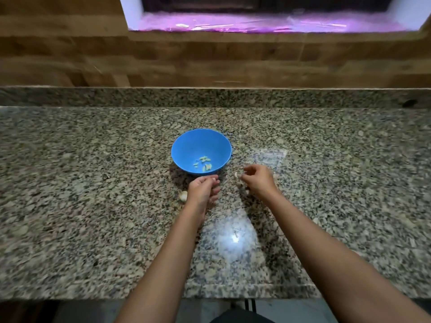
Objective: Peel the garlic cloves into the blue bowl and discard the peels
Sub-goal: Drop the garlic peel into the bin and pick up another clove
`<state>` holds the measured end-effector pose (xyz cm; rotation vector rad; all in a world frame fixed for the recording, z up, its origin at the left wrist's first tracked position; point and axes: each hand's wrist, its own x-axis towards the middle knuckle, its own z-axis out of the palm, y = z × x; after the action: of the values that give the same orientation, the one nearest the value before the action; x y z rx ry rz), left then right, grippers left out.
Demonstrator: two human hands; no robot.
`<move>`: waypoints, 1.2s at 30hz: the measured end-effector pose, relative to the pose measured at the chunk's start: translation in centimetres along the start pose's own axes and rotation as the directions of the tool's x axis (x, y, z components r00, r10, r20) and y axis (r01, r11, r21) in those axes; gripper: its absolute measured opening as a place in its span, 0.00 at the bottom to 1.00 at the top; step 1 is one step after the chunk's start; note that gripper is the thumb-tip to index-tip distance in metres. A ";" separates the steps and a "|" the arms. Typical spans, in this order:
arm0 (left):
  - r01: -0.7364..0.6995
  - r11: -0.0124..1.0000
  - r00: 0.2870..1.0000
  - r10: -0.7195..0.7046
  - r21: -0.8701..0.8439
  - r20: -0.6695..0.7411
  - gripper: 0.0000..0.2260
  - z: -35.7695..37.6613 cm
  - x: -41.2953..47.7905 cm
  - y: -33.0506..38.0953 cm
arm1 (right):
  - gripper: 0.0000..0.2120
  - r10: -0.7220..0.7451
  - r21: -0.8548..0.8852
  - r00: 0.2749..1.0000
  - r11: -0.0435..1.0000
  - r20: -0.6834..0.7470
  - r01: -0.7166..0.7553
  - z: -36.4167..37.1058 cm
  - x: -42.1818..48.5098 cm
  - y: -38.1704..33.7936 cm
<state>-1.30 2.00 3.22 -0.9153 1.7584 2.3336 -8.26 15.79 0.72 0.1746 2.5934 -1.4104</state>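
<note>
A blue bowl [201, 150] stands on the speckled granite counter [93, 183] with several peeled garlic cloves [204, 163] in its bottom. Just in front of the bowl, my left hand [203, 191] hovers with its fingers curled; whether it holds anything is hidden. An unpeeled garlic clove [183, 196] lies on the counter by its left side. My right hand [256, 180] is to the right of the bowl and pinches a small pale garlic piece [236, 175] at its fingertips.
A clear plastic sheet or bag [268, 157] lies flat on the counter right of the bowl. A wood-look wall [210, 61] rises behind the counter, with a recessed opening lit pink [256, 24]. The counter's front edge [233, 292] is near my body.
</note>
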 end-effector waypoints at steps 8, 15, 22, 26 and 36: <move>0.016 1.000 0.999 -0.016 -0.002 0.028 0.07 -0.1 1.5 -0.1 | 0.06 -0.180 -0.348 0.983 0.919 0.041 0.183 2.1 0.7 -0.8; -0.041 0.993 0.996 0.033 0.110 0.081 0.07 -2.9 1.3 0.6 | 0.06 -0.232 0.078 0.955 0.965 -0.183 0.250 1.7 -2.6 -3.8; -0.213 0.879 0.971 0.239 0.426 -0.010 0.04 -7.1 1.7 1.2 | 0.09 -0.302 0.097 0.942 0.943 -0.142 0.317 3.9 -1.2 -9.2; -0.299 0.449 0.943 0.272 0.842 0.190 0.18 -8.7 2.5 -0.1 | 0.06 -0.298 0.187 0.943 0.928 -0.148 0.322 3.8 -3.8 -8.1; -0.407 0.829 0.905 0.311 0.384 0.289 0.20 -7.4 -0.6 -1.7 | 0.09 -0.062 0.332 0.953 0.942 0.296 -0.042 3.7 -9.0 -4.0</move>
<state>2.90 -3.94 0.82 -0.2619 2.3771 1.9675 0.17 10.37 3.97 -0.0121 2.1006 -1.7230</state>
